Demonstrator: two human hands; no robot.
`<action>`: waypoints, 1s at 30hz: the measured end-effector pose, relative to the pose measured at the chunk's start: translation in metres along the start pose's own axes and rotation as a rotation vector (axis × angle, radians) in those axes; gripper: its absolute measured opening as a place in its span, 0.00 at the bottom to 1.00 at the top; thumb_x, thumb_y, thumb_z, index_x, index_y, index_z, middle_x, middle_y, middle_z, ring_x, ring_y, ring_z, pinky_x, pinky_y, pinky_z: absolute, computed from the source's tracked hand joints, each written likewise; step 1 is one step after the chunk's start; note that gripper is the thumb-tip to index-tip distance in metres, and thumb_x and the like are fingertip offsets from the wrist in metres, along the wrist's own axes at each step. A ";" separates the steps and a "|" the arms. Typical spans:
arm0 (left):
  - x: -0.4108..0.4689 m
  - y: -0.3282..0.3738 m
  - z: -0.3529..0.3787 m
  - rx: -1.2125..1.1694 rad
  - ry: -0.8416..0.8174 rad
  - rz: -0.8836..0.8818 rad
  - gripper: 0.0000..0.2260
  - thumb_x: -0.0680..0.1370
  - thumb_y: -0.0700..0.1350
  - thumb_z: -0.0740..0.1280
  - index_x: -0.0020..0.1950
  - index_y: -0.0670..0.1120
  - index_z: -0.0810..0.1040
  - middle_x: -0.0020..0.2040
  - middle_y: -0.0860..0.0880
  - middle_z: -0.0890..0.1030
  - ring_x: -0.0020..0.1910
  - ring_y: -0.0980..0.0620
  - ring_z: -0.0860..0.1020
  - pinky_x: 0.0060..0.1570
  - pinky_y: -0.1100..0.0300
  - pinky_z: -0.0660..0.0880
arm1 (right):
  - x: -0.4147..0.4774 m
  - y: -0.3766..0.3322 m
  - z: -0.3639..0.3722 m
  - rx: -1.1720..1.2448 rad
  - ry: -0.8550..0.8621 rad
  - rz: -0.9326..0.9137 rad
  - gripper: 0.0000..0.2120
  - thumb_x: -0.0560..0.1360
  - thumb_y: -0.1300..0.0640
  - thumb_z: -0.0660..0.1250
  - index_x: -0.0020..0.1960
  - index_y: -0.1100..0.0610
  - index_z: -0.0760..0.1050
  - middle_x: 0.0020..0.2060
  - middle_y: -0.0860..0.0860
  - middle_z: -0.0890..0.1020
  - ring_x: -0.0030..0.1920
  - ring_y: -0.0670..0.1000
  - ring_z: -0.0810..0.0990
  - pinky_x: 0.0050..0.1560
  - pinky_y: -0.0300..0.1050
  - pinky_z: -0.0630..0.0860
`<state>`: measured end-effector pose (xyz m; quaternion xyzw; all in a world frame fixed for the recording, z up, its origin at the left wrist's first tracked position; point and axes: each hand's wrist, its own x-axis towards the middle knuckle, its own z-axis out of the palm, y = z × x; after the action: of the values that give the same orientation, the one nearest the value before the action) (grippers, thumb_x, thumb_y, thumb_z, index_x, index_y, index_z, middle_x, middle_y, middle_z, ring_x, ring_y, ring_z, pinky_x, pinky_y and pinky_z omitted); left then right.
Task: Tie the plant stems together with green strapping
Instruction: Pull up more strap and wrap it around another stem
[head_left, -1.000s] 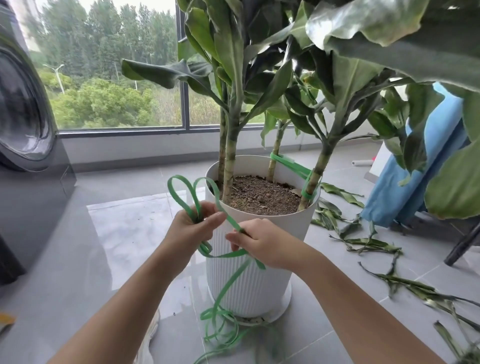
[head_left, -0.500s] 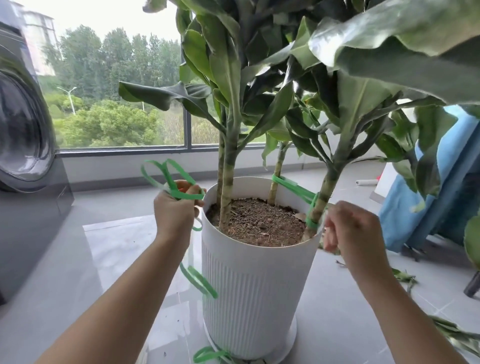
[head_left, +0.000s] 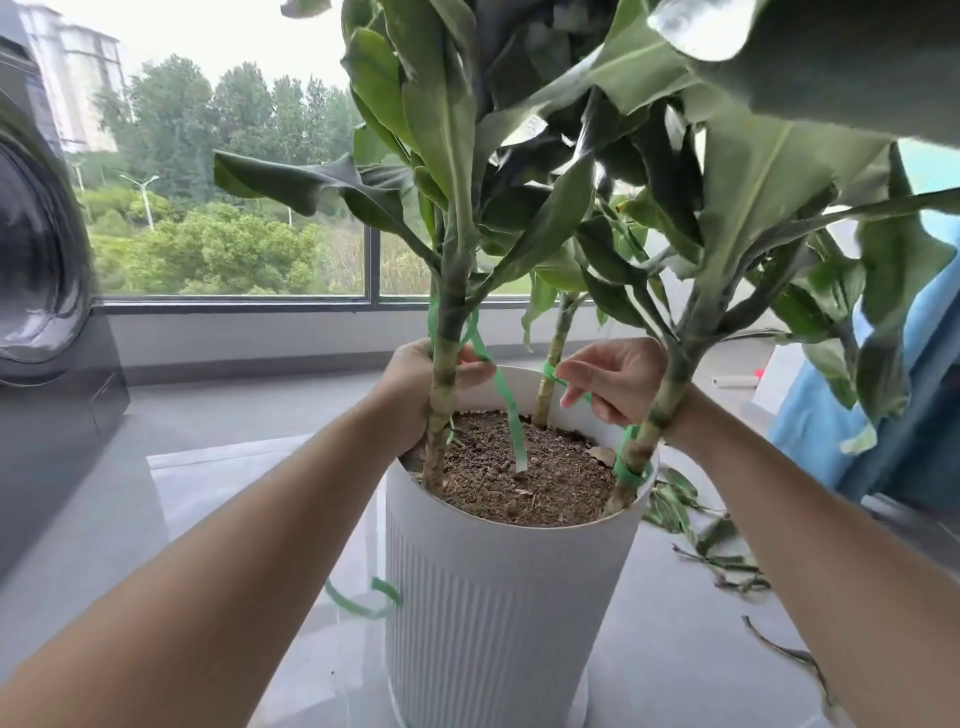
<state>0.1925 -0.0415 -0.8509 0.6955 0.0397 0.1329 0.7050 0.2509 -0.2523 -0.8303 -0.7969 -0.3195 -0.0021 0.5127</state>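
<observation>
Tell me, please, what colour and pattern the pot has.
The pot is white with vertical ribs, seen in the head view.

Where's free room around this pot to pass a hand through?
Free: front soil between left stem and right stem; floor left of pot. Crowded: rear gap, with left hand, right hand, back stem, dangling strapping; fallen leaves right of pot.

Left hand and right hand are raised apart, fingers curled in grips.
</observation>
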 end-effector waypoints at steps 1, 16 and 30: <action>0.000 -0.001 0.002 0.009 -0.036 0.028 0.06 0.70 0.37 0.73 0.41 0.41 0.77 0.29 0.53 0.76 0.23 0.61 0.71 0.24 0.69 0.68 | 0.005 -0.001 0.003 -0.036 -0.028 0.005 0.11 0.72 0.53 0.69 0.43 0.62 0.79 0.32 0.53 0.83 0.18 0.41 0.70 0.18 0.32 0.65; -0.001 -0.005 0.010 0.031 -0.224 0.084 0.05 0.77 0.40 0.66 0.42 0.41 0.75 0.19 0.53 0.71 0.16 0.61 0.61 0.17 0.70 0.60 | 0.013 0.006 0.015 -0.192 -0.255 -0.017 0.09 0.74 0.56 0.69 0.48 0.61 0.82 0.36 0.52 0.84 0.31 0.43 0.77 0.31 0.30 0.71; -0.055 -0.017 -0.016 -0.154 0.168 0.226 0.10 0.75 0.42 0.65 0.34 0.48 0.71 0.20 0.55 0.63 0.19 0.58 0.59 0.19 0.69 0.58 | -0.051 0.027 -0.002 -0.452 0.350 -0.220 0.06 0.74 0.62 0.69 0.50 0.58 0.82 0.42 0.51 0.83 0.44 0.51 0.81 0.49 0.46 0.76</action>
<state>0.1378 -0.0398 -0.8758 0.6257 0.0095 0.2717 0.7311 0.2248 -0.2873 -0.8684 -0.8390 -0.3020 -0.2659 0.3663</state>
